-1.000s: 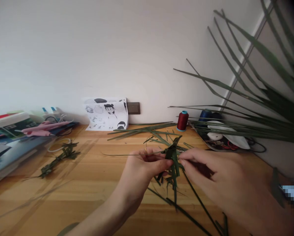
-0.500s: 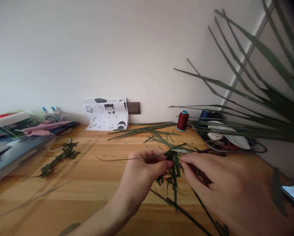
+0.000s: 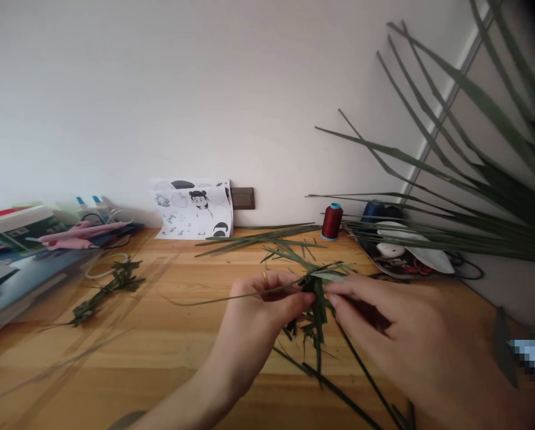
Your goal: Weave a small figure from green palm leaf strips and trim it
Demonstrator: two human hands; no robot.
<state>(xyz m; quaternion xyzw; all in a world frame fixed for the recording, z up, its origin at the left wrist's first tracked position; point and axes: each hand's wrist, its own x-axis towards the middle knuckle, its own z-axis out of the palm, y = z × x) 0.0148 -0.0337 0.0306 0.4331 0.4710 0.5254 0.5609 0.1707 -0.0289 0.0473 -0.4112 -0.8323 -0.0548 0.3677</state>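
Observation:
My left hand [image 3: 267,310] pinches a woven piece of green leaf strips [image 3: 317,298] between thumb and fingers, above the wooden table. A long thin strand [image 3: 205,303] stretches from the piece leftward across this hand. From the right, my right hand [image 3: 379,316] has thumb and forefinger pressed together at the side of the same piece, closed on leaf strips. Its fingertips are close to my left thumb. Loose strips hang below the piece. A finished-looking woven leaf figure [image 3: 108,289] lies on the table at the left.
Cut leaves [image 3: 258,237] lie by the wall, near a dark red thread spool [image 3: 332,221]. A tray of small items [image 3: 393,257] sits behind my right hand, under long leaves [image 3: 473,173]. At the left are a pink glue gun [image 3: 77,236], a plastic box and a ring.
The thin strand's free left end has shifted slightly left and down. My right fingers have moved slightly left beside the piece. Both hands keep their hold.

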